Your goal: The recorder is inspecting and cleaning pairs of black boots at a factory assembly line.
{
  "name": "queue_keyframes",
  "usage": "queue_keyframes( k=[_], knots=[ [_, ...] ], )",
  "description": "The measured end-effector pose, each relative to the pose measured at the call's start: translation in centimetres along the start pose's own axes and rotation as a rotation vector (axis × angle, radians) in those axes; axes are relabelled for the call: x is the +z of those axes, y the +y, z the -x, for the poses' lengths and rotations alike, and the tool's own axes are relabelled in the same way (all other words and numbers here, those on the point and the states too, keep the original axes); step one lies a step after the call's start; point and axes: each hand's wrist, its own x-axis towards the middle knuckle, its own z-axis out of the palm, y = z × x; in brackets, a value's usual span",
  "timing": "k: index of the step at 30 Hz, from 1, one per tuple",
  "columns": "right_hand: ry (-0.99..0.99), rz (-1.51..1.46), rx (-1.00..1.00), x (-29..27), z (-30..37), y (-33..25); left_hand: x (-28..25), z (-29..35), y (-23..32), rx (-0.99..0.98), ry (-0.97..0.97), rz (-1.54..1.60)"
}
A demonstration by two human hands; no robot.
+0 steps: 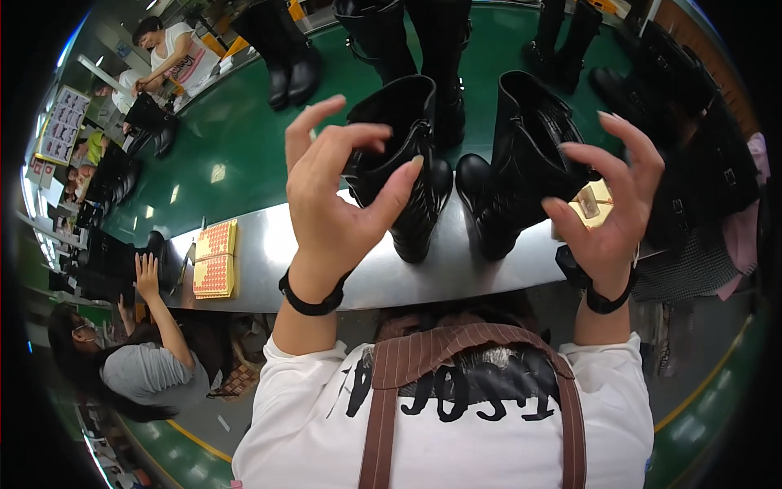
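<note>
White shirt (472, 456), black lettering (450, 412), brown pinstriped apron (407, 359); black bands (314, 304) on both wrists

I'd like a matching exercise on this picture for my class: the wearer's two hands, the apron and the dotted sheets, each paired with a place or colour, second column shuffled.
Column one
1. left hand
2. right hand
3. apron
4. dotted sheets

Column two
A. brown with pale stripes
B. fingers parted, at the right near boot
C. on the metal strip, left of both near boots
D. fingers parted, at the left near boot

Right pairs: 1-D, 2-B, 3-A, 4-C
</note>
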Motion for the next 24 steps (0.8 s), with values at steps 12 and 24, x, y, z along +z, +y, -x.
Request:
queue_keyframes(
  k=[12,24],
  knots=[
    [-0.367,-0.64,0.669,7.2,10.0,0.6,4.1,11.8,-0.3,-0.708,-0.173,0.354],
    [-0.387,-0.499,0.736,10.7,13.5,0.8,6.1,16.8,-1.6,-1.125,-0.394,0.629]
  ],
)
